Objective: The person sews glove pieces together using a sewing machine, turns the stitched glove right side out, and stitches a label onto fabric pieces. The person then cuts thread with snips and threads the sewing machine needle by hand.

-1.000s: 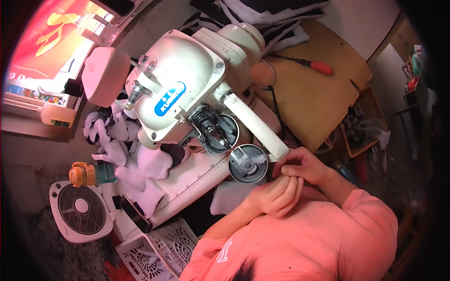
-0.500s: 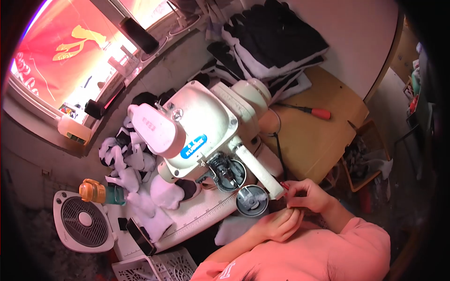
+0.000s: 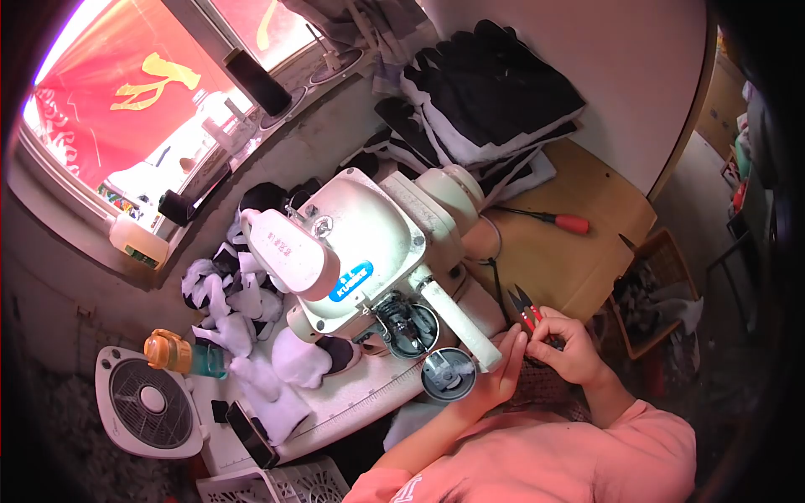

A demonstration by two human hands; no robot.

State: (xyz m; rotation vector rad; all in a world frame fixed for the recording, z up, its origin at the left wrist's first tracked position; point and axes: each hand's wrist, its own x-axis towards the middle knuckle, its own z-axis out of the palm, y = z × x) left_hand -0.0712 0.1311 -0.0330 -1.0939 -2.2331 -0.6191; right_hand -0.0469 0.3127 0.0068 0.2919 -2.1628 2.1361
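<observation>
A pair of red-handled thread snips (image 3: pixel 527 313) points up and away, blades apart, with my right hand (image 3: pixel 572 347) closed on its handles. Just left of it, my left hand (image 3: pixel 506 365) has its fingers pressed together beside the snips; anything small between them is hidden. Both hands are close to the end of the white arm (image 3: pixel 461 324) of a white sewing machine (image 3: pixel 369 226) with a blue label. Below the machine head, a round metal cover (image 3: pixel 449 375) hangs open near the dark mechanism (image 3: pixel 406 325).
White and black fabric pieces (image 3: pixel 226 306) lie left of the machine. A phone (image 3: pixel 251 434), an orange-lidded bottle (image 3: pixel 180 354) and a fan (image 3: pixel 151 401) are at lower left. A red-handled screwdriver (image 3: pixel 570 223) rests on the brown board (image 3: pixel 599 197); stacked dark fabric (image 3: pixel 495 92) is behind.
The snips have come up into clear view in my right hand. My left hand has turned, its fingers now pointing upward. The head view has shifted, showing more of the window and fabric stack.
</observation>
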